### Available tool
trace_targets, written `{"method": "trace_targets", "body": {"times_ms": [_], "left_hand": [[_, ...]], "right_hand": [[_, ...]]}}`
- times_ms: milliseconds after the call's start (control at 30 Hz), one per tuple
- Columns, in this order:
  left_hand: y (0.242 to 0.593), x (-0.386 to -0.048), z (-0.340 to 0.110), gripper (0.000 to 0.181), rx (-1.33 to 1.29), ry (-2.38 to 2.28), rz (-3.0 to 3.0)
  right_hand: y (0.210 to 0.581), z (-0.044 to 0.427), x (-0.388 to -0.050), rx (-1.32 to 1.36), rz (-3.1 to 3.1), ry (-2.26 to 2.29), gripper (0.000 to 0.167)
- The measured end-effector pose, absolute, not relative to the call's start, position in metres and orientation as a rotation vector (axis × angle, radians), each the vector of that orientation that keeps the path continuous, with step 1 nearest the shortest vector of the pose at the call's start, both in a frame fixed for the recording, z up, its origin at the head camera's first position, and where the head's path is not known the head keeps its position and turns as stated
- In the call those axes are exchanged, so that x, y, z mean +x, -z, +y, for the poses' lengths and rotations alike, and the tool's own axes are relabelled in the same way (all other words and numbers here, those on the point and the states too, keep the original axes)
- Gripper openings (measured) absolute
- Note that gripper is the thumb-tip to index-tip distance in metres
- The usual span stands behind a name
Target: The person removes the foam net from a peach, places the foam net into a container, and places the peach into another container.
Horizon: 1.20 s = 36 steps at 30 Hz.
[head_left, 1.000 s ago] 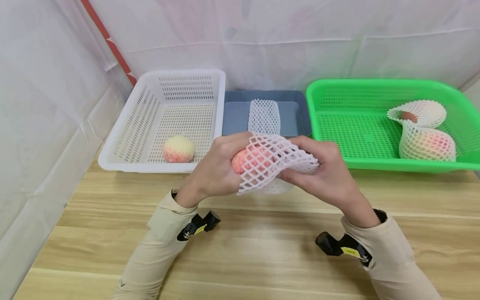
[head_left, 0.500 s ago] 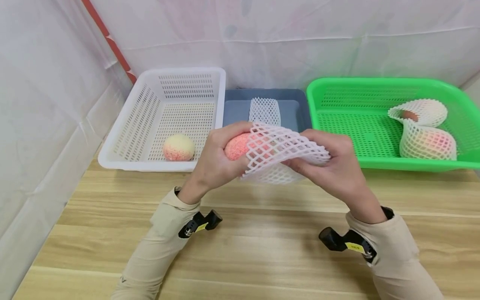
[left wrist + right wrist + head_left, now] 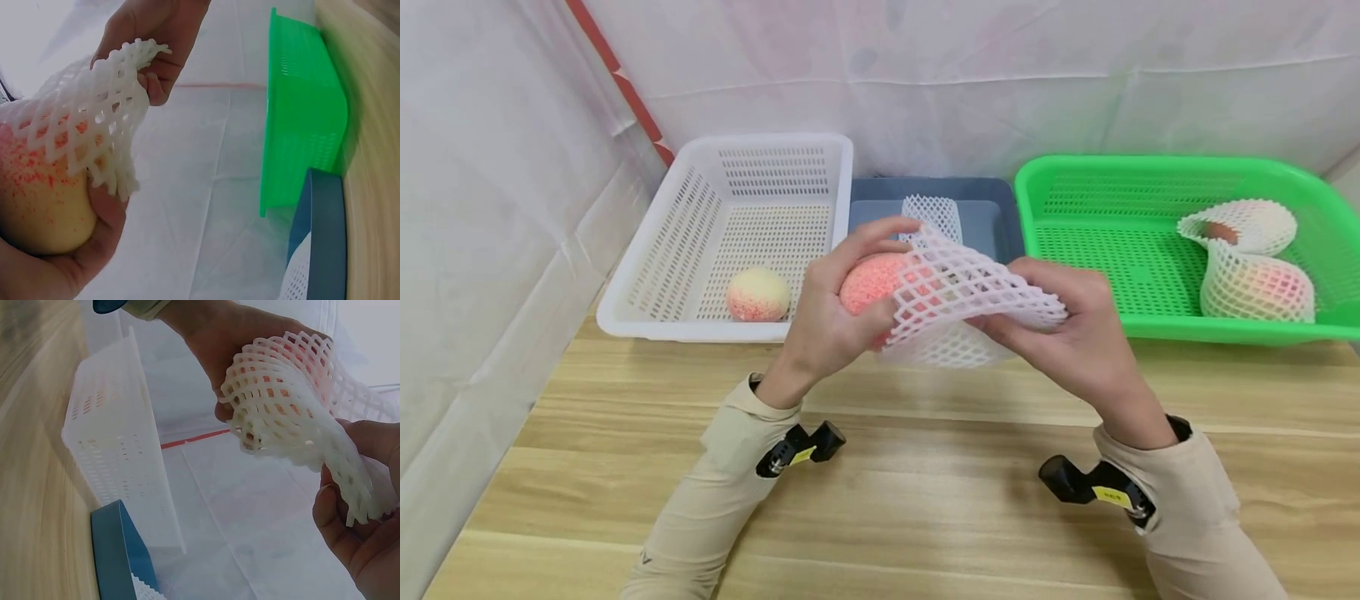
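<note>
My left hand [image 3: 829, 312] grips a pink and yellow speckled peach [image 3: 867, 285] above the table. A white foam net sleeve [image 3: 962, 287] covers the right part of the fruit. At the sleeve's other end, my right hand [image 3: 1075, 329] pinches the flattened mesh between thumb and fingers. In the left wrist view the yellow lower side of the peach [image 3: 44, 215] is bare, while mesh drapes over its upper side. From the right wrist, the netting [image 3: 281, 406] is seen spread around the peach, with the left hand behind it.
A white basket [image 3: 838, 225] at the left holds one bare peach [image 3: 758, 295]. Another foam net [image 3: 931, 215] lies in the grey-blue tray [image 3: 987, 221] at the back. Two net-wrapped fruits [image 3: 1262, 287] lie in the green basket [image 3: 1097, 250] at right. Wooden table [image 3: 925, 500] lies below.
Both hands have risen slightly away from me, and the right hand has moved right. The sleeve is stretched longer between them, and more of the peach shows on the left.
</note>
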<state>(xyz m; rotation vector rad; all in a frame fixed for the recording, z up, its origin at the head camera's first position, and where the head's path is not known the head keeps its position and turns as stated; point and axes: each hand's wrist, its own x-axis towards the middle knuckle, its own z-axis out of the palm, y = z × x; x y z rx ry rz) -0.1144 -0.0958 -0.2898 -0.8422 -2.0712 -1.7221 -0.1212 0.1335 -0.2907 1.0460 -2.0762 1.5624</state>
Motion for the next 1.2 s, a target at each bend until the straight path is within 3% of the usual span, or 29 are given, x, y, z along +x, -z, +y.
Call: {"method": "trace_targets", "body": {"times_ms": [167,533,967,1200], "left_hand": [[0.288,-0.113,-0.095,0.063,-0.896,1.817,-2.023],[0.289,-0.116,-0.100,0.055,-0.801,2.049,-2.054],[0.293,-0.122,-0.113,0.058,-0.743,1.955,-2.090],[0.296,-0.120,-0.123,0.038,-0.662,1.870,-2.197]], "right_hand": [[0.288,0.135,-0.121,1.024,-2.096,-1.556,0.031],[0.288,0.137,-0.122,1.014,-2.093,-1.545,0.031],[0.282,0.163,-0.131,0.729,-2.079,-1.430,0.027],[0.283,0.169,-0.136,0.664,-2.150,-1.405,0.025]]}}
